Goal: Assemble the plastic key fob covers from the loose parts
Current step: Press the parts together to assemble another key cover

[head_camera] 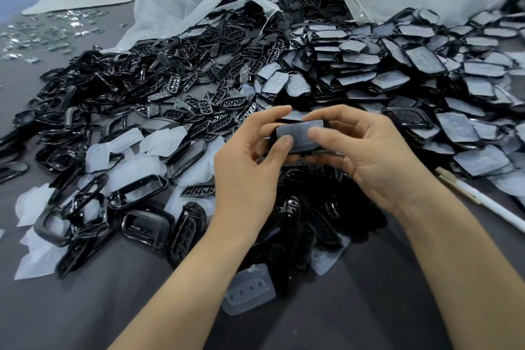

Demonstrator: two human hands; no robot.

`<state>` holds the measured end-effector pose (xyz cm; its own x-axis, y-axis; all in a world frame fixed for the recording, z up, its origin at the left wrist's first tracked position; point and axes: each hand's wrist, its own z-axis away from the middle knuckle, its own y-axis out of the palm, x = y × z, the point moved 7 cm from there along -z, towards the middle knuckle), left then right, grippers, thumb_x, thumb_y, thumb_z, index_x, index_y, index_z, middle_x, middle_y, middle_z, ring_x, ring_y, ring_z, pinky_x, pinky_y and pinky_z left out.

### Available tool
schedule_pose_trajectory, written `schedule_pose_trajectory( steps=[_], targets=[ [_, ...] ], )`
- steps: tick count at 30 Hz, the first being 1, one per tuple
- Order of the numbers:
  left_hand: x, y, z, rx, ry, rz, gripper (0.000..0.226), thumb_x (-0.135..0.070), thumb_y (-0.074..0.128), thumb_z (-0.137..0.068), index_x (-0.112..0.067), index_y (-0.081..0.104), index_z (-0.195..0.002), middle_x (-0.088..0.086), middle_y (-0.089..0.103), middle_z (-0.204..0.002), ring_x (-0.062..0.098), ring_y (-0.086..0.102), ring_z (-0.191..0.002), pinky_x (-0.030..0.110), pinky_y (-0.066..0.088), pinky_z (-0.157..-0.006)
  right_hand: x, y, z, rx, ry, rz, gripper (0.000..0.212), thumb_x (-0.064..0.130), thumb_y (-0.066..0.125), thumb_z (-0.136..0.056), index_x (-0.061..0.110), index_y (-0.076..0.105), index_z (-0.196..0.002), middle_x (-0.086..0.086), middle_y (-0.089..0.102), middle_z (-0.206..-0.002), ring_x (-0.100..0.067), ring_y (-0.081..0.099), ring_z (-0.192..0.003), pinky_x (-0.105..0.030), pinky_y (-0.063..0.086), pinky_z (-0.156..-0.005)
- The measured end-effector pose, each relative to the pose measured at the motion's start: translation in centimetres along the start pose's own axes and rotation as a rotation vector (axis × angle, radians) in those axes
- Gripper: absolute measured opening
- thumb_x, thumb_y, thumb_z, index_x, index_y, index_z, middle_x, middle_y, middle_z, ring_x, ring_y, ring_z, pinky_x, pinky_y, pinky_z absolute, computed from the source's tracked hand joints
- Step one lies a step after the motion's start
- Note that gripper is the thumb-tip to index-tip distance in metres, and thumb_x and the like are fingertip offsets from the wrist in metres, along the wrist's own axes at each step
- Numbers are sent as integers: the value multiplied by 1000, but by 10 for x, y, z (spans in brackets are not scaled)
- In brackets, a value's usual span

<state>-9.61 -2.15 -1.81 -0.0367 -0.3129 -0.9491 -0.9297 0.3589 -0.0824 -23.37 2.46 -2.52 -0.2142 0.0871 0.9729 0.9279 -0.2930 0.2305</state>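
Both hands hold one key fob cover [301, 138] above the table's middle: a black frame with a translucent insert on its upper face. My left hand [250, 167] grips its left end, thumb on the insert. My right hand [372, 156] grips the right end, thumb and forefinger pinching the insert. Black frames [136, 190] and button grilles [204, 122] lie loose at the left. Translucent inserts [159, 139] are scattered among them. One insert with several holes [250, 290] lies near my left forearm.
A pile of covers with inserts fitted [426, 77] fills the right side. Two clear plastic bags [199, 0] spill parts at the back. Small shiny metal pieces [42, 31] are strewn at the far left. A white pen [483, 199] lies at the right on the grey table [85, 307].
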Motion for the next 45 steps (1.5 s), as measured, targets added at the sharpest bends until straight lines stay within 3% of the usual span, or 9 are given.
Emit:
schedule_pose_trajectory(
  steps=[4, 9, 18, 23, 27, 33, 36, 40, 45],
  targets=[
    [5, -2, -1, -9, -35, -17, 36, -15, 69, -84, -35, 63, -114, -2, 71, -79, 8, 62, -71, 29, 56, -74, 3, -4, -1, -56, -64, 57, 16, -6, 64, -81, 9, 68, -84, -4, 71, -78, -15, 69, -73, -21, 55, -63],
    [12, 2, -3, 40, -126, 103, 20, -1, 67, -85, -21, 70, -89, -3, 74, -79, 10, 70, -75, 20, 55, -70, 3, -3, -2, -66, -106, 121, 19, -7, 65, -82, 12, 69, -82, -1, 72, -75, -14, 69, -73, -21, 56, -63],
    [12, 4, -4, 57, -145, 117, 23, 3, 65, -86, -20, 68, -86, -7, 73, -71, 4, 66, -61, 12, 51, -60, 2, -3, -3, -53, -93, 135, 17, -7, 69, -78, 10, 68, -85, -2, 71, -76, -15, 69, -70, -22, 56, -64],
    [12, 6, -3, 76, -141, 33, 24, 2, 65, -86, -21, 66, -82, -9, 71, -67, 3, 65, -57, 13, 49, -57, -1, -6, -3, -85, -95, 274, 22, -5, 74, -75, 16, 69, -78, -12, 71, -79, -23, 69, -71, -32, 59, -68],
    [14, 4, -2, 69, -138, -28, 29, 0, 66, -86, -26, 62, -73, -5, 70, -63, 6, 65, -56, 15, 49, -55, -2, -6, -3, -124, -97, 353, 25, -3, 75, -75, 20, 69, -71, -23, 69, -83, -41, 67, -81, -53, 57, -79],
    [17, 5, 0, 62, -174, -3, 21, -1, 66, -86, -20, 63, -76, -1, 70, -65, 8, 66, -57, 16, 50, -56, -2, -5, -1, -123, -95, 377, 23, -2, 74, -76, 19, 67, -69, -27, 67, -81, -45, 66, -81, -57, 55, -77],
    [15, 6, 0, 66, -166, 45, 16, -1, 64, -88, -16, 66, -82, -2, 72, -68, 8, 67, -60, 15, 51, -59, -1, -6, -2, -82, -70, 299, 21, -5, 73, -76, 16, 68, -73, -18, 69, -76, -35, 69, -75, -49, 58, -78],
    [21, 10, 0, 106, -297, 305, 10, -4, 61, -89, -8, 69, -86, 1, 72, -70, 9, 68, -64, 15, 53, -63, -5, -7, -3, -33, 16, 42, 13, -4, 71, -69, 6, 67, -77, -7, 70, -67, -20, 70, -65, -24, 57, -62],
    [29, 12, 0, 101, -399, 465, 15, -14, 67, -74, -5, 71, -85, 6, 73, -75, 12, 69, -65, 16, 54, -64, -6, -7, -3, -38, 38, 5, 13, -6, 69, -71, 5, 66, -77, -5, 70, -65, -17, 70, -64, -21, 56, -59]
  ],
)
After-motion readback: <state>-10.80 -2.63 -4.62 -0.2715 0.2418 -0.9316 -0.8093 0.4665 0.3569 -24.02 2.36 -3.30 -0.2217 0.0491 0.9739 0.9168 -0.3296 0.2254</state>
